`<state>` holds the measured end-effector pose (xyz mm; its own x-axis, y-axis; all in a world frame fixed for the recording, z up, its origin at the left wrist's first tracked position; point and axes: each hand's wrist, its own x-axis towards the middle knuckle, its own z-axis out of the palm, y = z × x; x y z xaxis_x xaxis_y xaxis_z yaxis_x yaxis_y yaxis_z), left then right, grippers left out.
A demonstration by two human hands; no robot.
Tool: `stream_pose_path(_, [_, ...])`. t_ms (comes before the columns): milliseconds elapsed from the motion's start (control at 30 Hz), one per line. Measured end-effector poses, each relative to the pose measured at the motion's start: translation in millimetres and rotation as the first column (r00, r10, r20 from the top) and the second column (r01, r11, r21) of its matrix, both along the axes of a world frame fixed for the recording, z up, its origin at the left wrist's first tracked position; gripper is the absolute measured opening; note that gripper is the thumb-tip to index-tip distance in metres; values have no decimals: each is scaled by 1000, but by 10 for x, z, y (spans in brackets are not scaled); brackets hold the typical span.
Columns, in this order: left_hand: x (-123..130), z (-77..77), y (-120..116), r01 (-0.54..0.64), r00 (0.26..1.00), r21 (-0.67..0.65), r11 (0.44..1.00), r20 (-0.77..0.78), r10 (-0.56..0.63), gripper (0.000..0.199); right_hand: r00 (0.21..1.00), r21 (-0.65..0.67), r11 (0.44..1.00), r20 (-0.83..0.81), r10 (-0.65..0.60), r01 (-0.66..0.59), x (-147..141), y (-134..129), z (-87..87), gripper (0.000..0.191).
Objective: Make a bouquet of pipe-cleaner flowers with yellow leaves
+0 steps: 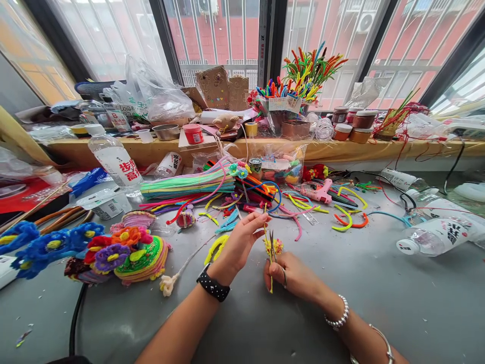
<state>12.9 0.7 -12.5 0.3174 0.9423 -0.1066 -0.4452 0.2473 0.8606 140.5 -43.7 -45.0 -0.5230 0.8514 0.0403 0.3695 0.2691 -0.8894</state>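
Note:
A thin yellow pipe cleaner point(265, 228) runs upright between my hands. My left hand point(242, 241), with a dark polka-dot watch strap at the wrist, pinches its upper part. Small scissors point(272, 245) are in my right hand point(297, 275), the blades pointing up and slightly apart, close beside the strip. The lower end of the strip shows by the right fingers; whether they grip it too I cannot tell. Just behind the blades lies a small yellow-and-red fuzzy piece point(278, 246). A curled yellow-green pipe cleaner point(216, 248) rests left of my left hand.
Fuzzy flowers point(112, 256) and a cream flower on a stem point(167, 284) lie at left. A pipe-cleaner bundle point(189, 183), a pink glue gun point(318, 191) and loose offcuts spread behind my hands. Bottles point(435, 236) lie at right; another bottle point(115, 161) stands left. A crowded ledge point(212, 145) runs behind.

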Motion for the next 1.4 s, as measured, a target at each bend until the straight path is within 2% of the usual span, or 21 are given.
stream_pose_path(200, [15,21,-21,37,999,3,999,-32,-37,11,998,-9,1000,54,12,-12,-24,-16,13,86])
stream_pose_path(467, [19,40,-28,39,998,11,999,-54,-38,14,1000,-51,999,8,11,-11,-32,5,-51,76])
stream_pose_path(733, [8,22,-9,10,1000,-13,1000,-8,-10,11,997,-101,994,-42,-57,53,-44,-10,-64,72])
stream_pose_path(900, [-2,7,7,4,999,-8,1000,32,-4,8,996,-129,991,-66,-52,44,-37,5,-69,74])
stream_pose_path(1167, [-16,11,20,-4,998,-35,999,62,6,12,990,-84,992,-99,-98,90,78,31,13,73])
stream_pose_path(1400, [-9,-21,23,22,999,-4,1000,49,-22,10,958,-157,965,-164,-235,210,56,14,96,47])
